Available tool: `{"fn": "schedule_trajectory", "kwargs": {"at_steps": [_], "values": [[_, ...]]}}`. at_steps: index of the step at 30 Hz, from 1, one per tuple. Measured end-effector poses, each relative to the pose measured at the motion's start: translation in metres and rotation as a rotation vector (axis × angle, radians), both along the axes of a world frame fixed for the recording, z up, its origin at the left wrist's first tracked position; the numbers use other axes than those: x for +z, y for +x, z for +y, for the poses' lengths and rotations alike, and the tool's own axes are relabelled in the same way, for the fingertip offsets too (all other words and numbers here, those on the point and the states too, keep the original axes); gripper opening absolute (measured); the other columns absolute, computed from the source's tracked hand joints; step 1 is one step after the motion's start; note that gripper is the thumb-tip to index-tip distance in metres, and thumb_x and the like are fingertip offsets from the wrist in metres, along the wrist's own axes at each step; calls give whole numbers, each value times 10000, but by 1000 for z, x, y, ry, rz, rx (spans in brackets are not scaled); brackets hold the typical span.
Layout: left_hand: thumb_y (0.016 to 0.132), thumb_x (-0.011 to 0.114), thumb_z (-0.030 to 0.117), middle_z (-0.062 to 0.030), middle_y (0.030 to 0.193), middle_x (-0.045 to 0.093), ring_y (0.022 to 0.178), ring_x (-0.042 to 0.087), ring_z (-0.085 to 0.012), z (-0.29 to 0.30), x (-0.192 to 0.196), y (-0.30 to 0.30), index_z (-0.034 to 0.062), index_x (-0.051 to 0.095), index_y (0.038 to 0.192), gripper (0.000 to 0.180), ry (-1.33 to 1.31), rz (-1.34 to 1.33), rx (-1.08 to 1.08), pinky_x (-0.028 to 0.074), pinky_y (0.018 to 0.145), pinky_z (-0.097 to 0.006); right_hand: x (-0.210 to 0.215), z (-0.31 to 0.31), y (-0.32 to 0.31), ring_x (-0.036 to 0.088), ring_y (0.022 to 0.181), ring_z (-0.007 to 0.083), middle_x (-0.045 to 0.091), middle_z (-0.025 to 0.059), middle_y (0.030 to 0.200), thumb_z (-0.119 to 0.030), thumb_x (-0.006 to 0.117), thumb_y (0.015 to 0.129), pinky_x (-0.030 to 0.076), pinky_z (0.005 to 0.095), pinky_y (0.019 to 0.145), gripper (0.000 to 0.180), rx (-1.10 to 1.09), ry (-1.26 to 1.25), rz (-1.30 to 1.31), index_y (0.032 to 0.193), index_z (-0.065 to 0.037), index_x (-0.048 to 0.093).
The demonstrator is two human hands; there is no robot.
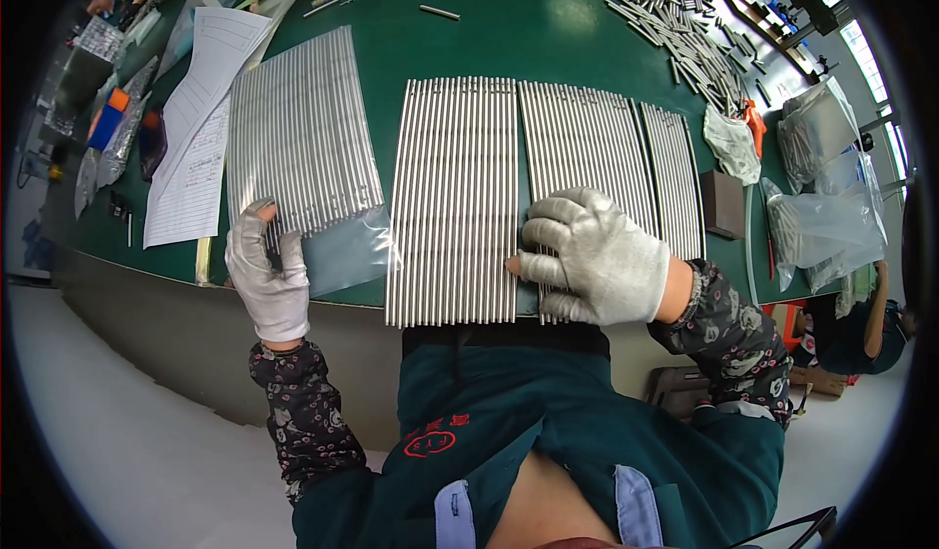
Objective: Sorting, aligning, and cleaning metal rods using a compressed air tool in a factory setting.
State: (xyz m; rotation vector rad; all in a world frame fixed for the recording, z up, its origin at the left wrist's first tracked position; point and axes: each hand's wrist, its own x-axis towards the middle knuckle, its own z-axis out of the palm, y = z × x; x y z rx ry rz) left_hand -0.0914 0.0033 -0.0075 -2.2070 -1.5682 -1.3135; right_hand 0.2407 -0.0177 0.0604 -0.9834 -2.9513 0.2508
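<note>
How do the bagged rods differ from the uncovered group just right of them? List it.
The bagged rods lie inside clear plastic; the uncovered group lies bare. The bagged rods stop short of the table edge; the uncovered group reaches it. Both are silvery, neatly parallel.

In front of you is a green table. To your left lie paper sheets and a clear bag of metal rods; next come a wide row of rods, a second row and a narrower third row. Farther right are a brown block and white cloth; along your far side, a loose heap of short rods and one lone rod.
</note>
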Motion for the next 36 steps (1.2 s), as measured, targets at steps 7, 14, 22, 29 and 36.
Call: {"fn": "schedule_trajectory", "kwargs": {"at_steps": [7, 14, 22, 29, 36], "values": [[779, 601, 99, -116, 999, 558, 901, 541, -286, 0, 1, -2, 42, 448, 1131, 388, -10, 45, 9, 427, 811, -380, -3, 3, -5, 472, 1103, 281, 539, 114, 1115, -387, 589, 704, 337, 439, 937, 414, 23, 20, 41, 1025, -126, 596], [775, 608, 99, -115, 1009, 557, 915, 539, -289, 0, 4, -5, 42, 452, 1137, 399, -12, 27, 10, 427, 818, -381, 6, 7, -16, 484, 1089, 281, 550, 114, 1098, -387, 597, 693, 343, 433, 935, 430, 19, -33, 62, 1022, -110, 590], [754, 631, 107, -112, 1013, 555, 921, 538, -286, 0, 7, -4, 37, 471, 1113, 398, -35, 38, 34, 426, 820, -380, 1, 10, -23, 476, 1090, 287, 540, 106, 1100, -386, 611, 678, 355, 428, 920, 418, 31, -18, 55, 989, -107, 592], [758, 641, 127, -114, 1015, 555, 924, 539, -290, -2, 7, -7, 38, 462, 1119, 413, -20, 45, 46, 426, 819, -380, 8, 12, -29, 478, 1090, 281, 552, 108, 1083, -399, 601, 701, 360, 434, 915, 432, 47, 15, 80, 1037, -127, 598], [759, 642, 134, -122, 1001, 557, 909, 547, -297, 0, 9, -7, 38, 463, 1105, 400, 15, 37, 24, 435, 806, -385, 8, 15, -38, 473, 1098, 287, 545, 111, 1097, -391, 600, 690, 353, 430, 927, 399, 36, -9, 50, 978, -116, 602]]}}
